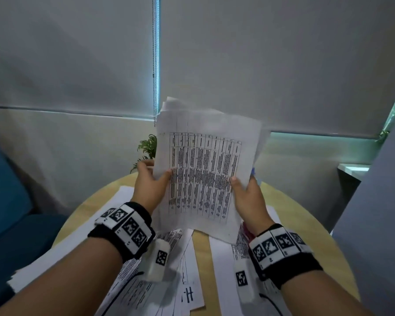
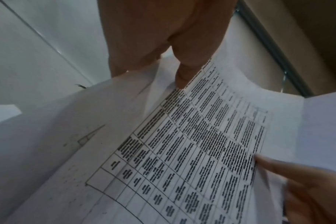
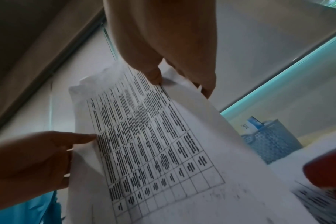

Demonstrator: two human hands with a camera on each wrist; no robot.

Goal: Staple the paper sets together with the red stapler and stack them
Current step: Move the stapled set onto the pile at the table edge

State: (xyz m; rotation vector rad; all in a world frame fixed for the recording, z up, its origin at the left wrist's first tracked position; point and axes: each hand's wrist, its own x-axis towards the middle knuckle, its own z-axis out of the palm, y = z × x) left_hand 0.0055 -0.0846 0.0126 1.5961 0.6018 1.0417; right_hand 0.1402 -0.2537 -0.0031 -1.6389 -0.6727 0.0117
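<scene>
table [image 1: 310, 226], round and wooden, lies below with loose printed sheets [image 1: 187, 258] spread over it. paper set [image 1: 205, 169], several sheets with a printed grid on the front page, is held upright in the air above the table, its top edges uneven. left hand [image 1: 149, 183] grips its left edge, thumb on the front. right hand [image 1: 249, 197] grips its right edge the same way. red stapler [image 3: 328, 171] shows only as a blurred red shape low beside the right wrist.
</scene>
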